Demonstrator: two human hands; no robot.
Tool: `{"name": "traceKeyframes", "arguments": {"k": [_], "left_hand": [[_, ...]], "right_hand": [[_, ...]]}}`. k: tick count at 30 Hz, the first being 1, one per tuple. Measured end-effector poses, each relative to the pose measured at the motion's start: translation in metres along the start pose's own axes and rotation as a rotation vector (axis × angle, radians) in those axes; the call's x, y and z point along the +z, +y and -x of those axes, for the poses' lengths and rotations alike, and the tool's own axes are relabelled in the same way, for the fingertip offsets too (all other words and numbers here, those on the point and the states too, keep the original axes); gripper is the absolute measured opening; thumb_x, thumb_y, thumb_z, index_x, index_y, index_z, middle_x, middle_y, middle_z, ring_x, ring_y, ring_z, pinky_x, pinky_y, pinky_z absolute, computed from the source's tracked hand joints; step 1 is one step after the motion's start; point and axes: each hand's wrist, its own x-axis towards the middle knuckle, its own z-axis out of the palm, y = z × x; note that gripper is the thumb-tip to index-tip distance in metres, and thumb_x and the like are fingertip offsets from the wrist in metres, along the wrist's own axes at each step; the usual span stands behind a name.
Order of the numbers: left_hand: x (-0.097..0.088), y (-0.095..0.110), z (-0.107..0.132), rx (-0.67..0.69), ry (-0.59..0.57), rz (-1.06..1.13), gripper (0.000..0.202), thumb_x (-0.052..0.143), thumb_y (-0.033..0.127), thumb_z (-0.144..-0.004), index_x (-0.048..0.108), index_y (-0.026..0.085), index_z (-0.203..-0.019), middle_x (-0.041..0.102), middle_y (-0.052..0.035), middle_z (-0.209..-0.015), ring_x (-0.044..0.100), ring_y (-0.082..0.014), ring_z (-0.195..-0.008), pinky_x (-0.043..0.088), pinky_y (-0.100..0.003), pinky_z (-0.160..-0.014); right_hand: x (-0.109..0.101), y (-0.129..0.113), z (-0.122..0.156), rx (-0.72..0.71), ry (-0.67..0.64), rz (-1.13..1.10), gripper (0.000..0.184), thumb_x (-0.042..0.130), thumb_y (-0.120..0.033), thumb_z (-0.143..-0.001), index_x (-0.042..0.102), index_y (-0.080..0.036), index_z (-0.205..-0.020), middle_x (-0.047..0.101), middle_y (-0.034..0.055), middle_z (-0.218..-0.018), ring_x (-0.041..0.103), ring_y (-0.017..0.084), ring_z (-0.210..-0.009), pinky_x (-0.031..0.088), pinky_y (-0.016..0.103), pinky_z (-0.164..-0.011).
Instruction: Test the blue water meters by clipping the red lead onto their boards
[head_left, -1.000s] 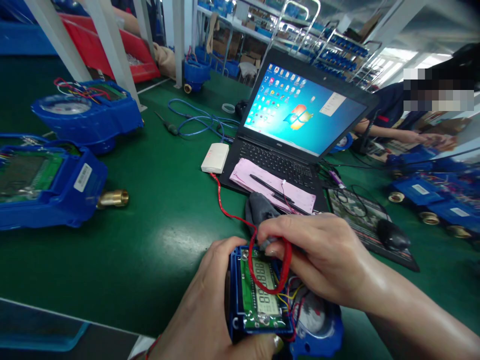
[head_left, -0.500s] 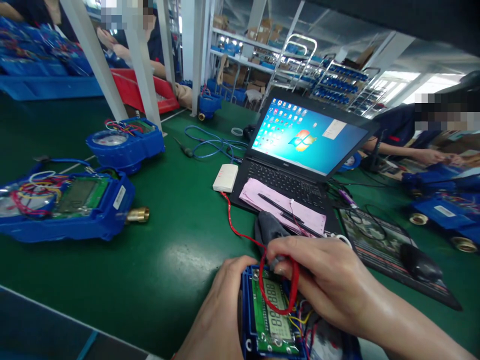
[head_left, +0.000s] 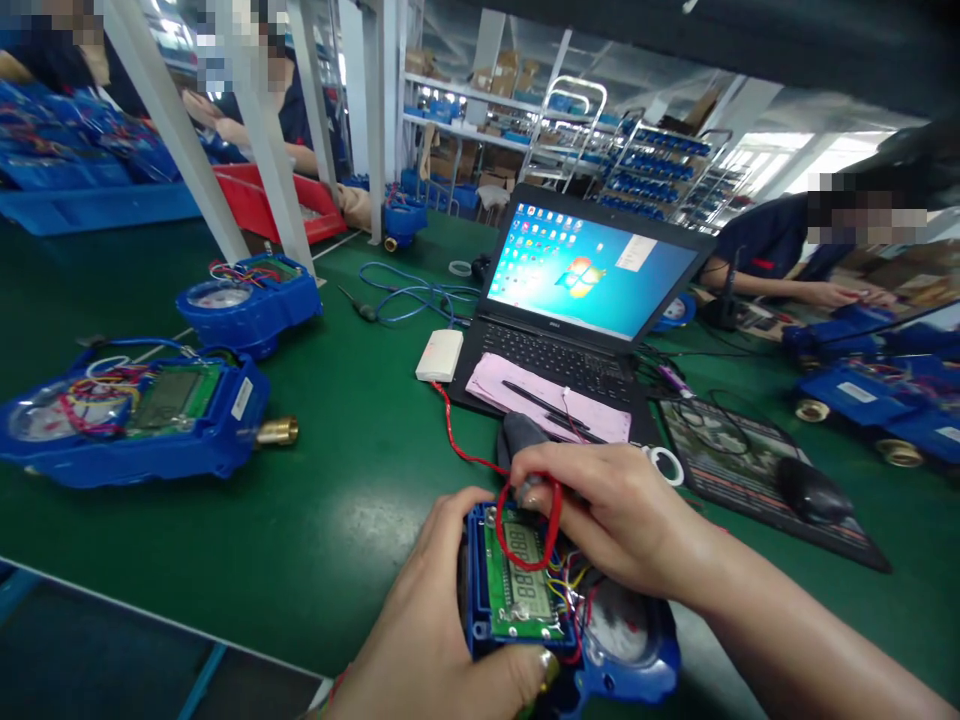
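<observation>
My left hand (head_left: 431, 620) is wrapped round the near side of a blue water meter (head_left: 630, 680), its thumb along the lower edge. The meter's green circuit board with a lit digit display (head_left: 529, 575) faces up, and coloured wires run to the round dial. My right hand (head_left: 607, 505) is closed in a pinch on a looped red cable (head_left: 556, 520) over the board's top end. My fingers hide the cable's tip. From there the cable runs to a small white box (head_left: 440, 355). A dark grey object (head_left: 517, 432) lies just behind my right fingers.
An open laptop (head_left: 585, 270) stands ahead, with pink paper (head_left: 495, 375) and pens on it. Two blue meters (head_left: 225, 450) sit at left. A mouse (head_left: 814, 490) rests on a mat at right. Co-workers handle parts behind the posts (head_left: 274, 180) and at far right.
The view has shifted, bringing more of the held meter, its dial and my left thumb into sight. Both hands keep their holds, with the red loop still over the display.
</observation>
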Motion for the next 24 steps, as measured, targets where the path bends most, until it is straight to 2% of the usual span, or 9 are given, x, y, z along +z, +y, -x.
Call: {"name": "traceKeyframes", "arguments": {"k": [4, 9, 11, 13, 15, 17, 21, 24], "left_hand": [[0.000, 0.002, 0.000, 0.011, -0.012, -0.010, 0.065, 0.066, 0.022, -0.064, 0.038, 0.022, -0.122, 0.054, -0.0063, -0.113, 0.055, -0.0251, -0.099, 0.046, -0.038, -0.088], [-0.001, -0.001, -0.002, 0.034, -0.021, -0.054, 0.064, 0.065, 0.022, -0.065, 0.039, 0.022, -0.124, 0.053, -0.0076, -0.116, 0.054, -0.0261, -0.102, 0.044, -0.039, -0.090], [-0.002, -0.001, -0.002, 0.035, -0.027, -0.069, 0.064, 0.066, 0.023, -0.066, 0.038, 0.023, -0.124, 0.052, -0.0076, -0.116, 0.054, -0.0261, -0.103, 0.044, -0.039, -0.090], [-0.002, -0.001, -0.002, 0.008, -0.038, -0.090, 0.065, 0.067, 0.025, -0.066, 0.037, 0.024, -0.124, 0.052, -0.0066, -0.116, 0.054, -0.0254, -0.102, 0.045, -0.038, -0.088], [-0.001, -0.001, 0.000, -0.035, -0.051, -0.107, 0.066, 0.069, 0.026, -0.065, 0.037, 0.025, -0.123, 0.052, -0.0058, -0.117, 0.054, -0.0250, -0.101, 0.046, -0.038, -0.088], [0.000, 0.000, 0.001, -0.080, -0.047, -0.110, 0.068, 0.069, 0.026, -0.064, 0.037, 0.026, -0.123, 0.053, -0.0055, -0.116, 0.055, -0.0253, -0.100, 0.046, -0.039, -0.088], [0.002, 0.000, 0.005, -0.164, -0.038, 0.000, 0.074, 0.068, 0.025, -0.062, 0.032, 0.025, -0.127, 0.056, -0.0069, -0.112, 0.059, -0.0261, -0.094, 0.050, -0.037, -0.080], [0.002, 0.002, 0.008, -0.196, -0.039, 0.090, 0.079, 0.069, 0.025, -0.061, 0.029, 0.024, -0.128, 0.055, -0.0087, -0.113, 0.060, -0.0267, -0.092, 0.051, -0.035, -0.077]], "right_hand": [[-0.001, -0.001, 0.000, -0.019, 0.014, 0.031, 0.015, 0.041, -0.008, -0.088, 0.052, -0.018, -0.090, 0.056, -0.0023, -0.071, 0.050, 0.009, -0.059, 0.036, 0.019, -0.056], [0.006, 0.001, 0.002, -0.044, 0.033, 0.091, 0.016, 0.041, -0.008, -0.088, 0.052, -0.017, -0.096, 0.062, -0.0002, -0.076, 0.056, 0.011, -0.063, 0.040, 0.021, -0.058], [0.008, 0.000, 0.007, -0.042, 0.092, 0.096, 0.017, 0.042, -0.008, -0.088, 0.052, -0.018, -0.096, 0.064, 0.0000, -0.077, 0.058, 0.011, -0.063, 0.042, 0.021, -0.058], [0.008, -0.002, 0.011, 0.011, 0.211, 0.048, 0.014, 0.045, -0.010, -0.088, 0.054, -0.019, -0.094, 0.064, -0.0005, -0.075, 0.059, 0.010, -0.060, 0.043, 0.020, -0.056], [0.006, -0.004, 0.014, 0.128, 0.365, -0.084, 0.009, 0.048, -0.015, -0.089, 0.055, -0.020, -0.092, 0.065, -0.0001, -0.074, 0.060, 0.010, -0.060, 0.044, 0.019, -0.054], [0.004, -0.002, 0.012, 0.271, 0.431, -0.313, 0.006, 0.052, -0.023, -0.088, 0.057, -0.019, -0.090, 0.064, 0.0011, -0.072, 0.061, 0.012, -0.060, 0.045, 0.020, -0.052], [0.005, 0.014, 0.003, 0.509, 0.274, -0.917, 0.022, 0.064, -0.036, -0.077, 0.056, -0.015, -0.078, 0.062, 0.0006, -0.057, 0.060, 0.011, -0.049, 0.041, 0.017, -0.045], [0.008, 0.028, 0.000, 0.642, 0.237, -1.160, 0.029, 0.072, -0.037, -0.066, 0.055, -0.014, -0.075, 0.064, 0.0013, -0.056, 0.059, 0.009, -0.043, 0.038, 0.014, -0.042]]}}
